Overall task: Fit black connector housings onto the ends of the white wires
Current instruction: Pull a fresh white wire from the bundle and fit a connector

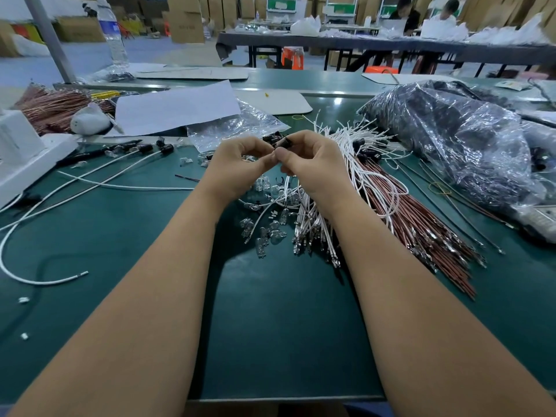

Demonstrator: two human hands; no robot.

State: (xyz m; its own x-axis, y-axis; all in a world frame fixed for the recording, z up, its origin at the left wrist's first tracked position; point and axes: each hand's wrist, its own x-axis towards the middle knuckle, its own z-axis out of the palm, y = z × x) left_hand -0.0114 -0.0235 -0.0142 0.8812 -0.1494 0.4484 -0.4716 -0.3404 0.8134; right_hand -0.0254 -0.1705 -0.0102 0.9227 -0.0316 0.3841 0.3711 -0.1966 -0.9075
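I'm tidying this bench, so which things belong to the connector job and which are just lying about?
Job:
left hand
right hand
small black plastic connector housing pinched between both
bundle of thin white wires

Lying about:
brown wire bundle
clear glass bulbs
white paper sheet
clear plastic water bottle

A green bench (120,296) is carrying a sheet of white paper (177,108), a crumpled clear plastic bag (469,145) of dark parts at the right, brown wires (421,230), small clear glass bulbs (264,236), and a water bottle (112,34) standing far left.
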